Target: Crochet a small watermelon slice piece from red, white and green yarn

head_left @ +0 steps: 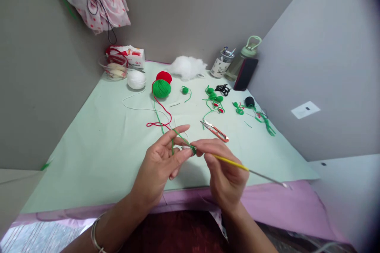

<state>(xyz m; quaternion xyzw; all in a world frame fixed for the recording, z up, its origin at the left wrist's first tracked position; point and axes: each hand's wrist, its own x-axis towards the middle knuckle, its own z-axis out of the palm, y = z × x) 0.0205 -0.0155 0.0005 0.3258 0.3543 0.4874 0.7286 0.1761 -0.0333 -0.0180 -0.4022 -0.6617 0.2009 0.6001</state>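
My left hand [166, 156] pinches a small crochet piece [193, 150], green where it shows, mostly hidden by the fingers. Green yarn [173, 142] runs over the raised left index finger. In my right hand [227, 170] is a crochet hook [231, 162] with a yellow grip, its tip at the piece and its metal end pointing right. Behind the hands, a green yarn ball [162, 88] sits in front of a red yarn ball [164, 76]. A white yarn ball [136, 80] lies to their left. Loose red yarn [160, 124] trails toward the left hand.
Orange-handled thread snips [215, 130] lie beyond my right hand. Small green crocheted pieces [212, 95] and a black clip [223, 89] are farther back. White stuffing [187, 67], a pen cup [221, 65], a bottle [239, 63] and a phone [246, 74] stand along the wall.
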